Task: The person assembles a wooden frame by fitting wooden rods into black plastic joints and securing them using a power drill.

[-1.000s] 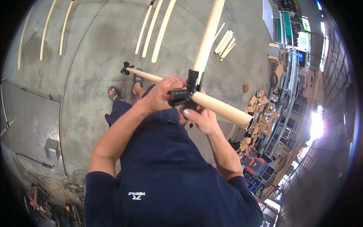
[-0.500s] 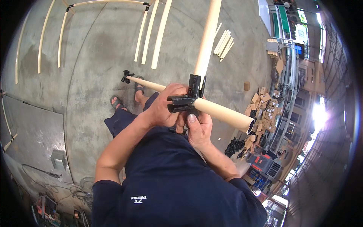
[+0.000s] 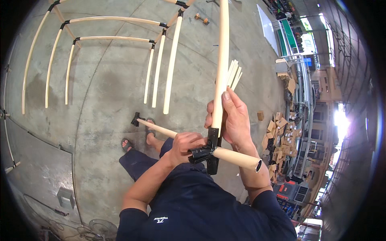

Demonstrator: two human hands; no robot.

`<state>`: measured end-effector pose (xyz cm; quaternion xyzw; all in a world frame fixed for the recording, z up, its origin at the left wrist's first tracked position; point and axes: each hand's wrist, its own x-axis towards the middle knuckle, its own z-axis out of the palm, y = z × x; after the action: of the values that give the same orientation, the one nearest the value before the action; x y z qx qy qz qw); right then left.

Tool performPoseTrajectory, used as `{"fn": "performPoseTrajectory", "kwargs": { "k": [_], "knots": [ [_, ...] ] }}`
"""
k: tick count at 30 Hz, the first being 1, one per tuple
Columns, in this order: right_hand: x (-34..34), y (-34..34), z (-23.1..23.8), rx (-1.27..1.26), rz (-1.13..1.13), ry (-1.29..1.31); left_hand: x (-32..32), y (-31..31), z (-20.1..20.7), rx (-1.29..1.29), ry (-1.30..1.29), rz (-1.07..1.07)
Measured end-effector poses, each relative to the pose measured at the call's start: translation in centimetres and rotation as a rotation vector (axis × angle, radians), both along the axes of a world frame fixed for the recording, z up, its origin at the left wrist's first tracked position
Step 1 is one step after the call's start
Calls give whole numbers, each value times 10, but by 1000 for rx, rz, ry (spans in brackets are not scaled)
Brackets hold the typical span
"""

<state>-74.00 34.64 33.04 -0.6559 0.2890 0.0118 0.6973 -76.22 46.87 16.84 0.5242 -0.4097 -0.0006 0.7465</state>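
Note:
A cream pipe (image 3: 238, 158) runs crosswise before me, with an open dark end at right and a black joint (image 3: 138, 119) on its far end near my feet. My left hand (image 3: 185, 145) is closed round this pipe, its fingers against a black metal pipe joint (image 3: 202, 153) clasping it. A second cream pipe (image 3: 221, 60) rises away from that joint, its lower end in the black socket. My right hand (image 3: 236, 116) grips this second pipe just above the socket, thumb on top. Part of the left fingers is hidden behind the joint.
A frame of cream pipes (image 3: 116, 19) with black joints stands ahead at the left. Loose cream pipes (image 3: 234, 74) lie on the floor beyond my right hand. Cardboard boxes (image 3: 281, 138) are heaped at right, near a toolbox (image 3: 287, 189). A metal plate (image 3: 40, 160) lies at left.
My right hand has moved from beneath the joint up onto the second pipe. The joint and pipes sit lower in view, and more of the standing frame shows.

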Motion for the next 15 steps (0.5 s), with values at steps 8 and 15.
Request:
{"fn": "performPoseTrajectory", "kwargs": {
  "k": [8,15],
  "knots": [
    [17,1,-11,-57,-62,-72,13,-8,9,-29,-63,7],
    [45,-14,6,-157,49,-118,27,-10,17,63,79,-36]
  ]
}}
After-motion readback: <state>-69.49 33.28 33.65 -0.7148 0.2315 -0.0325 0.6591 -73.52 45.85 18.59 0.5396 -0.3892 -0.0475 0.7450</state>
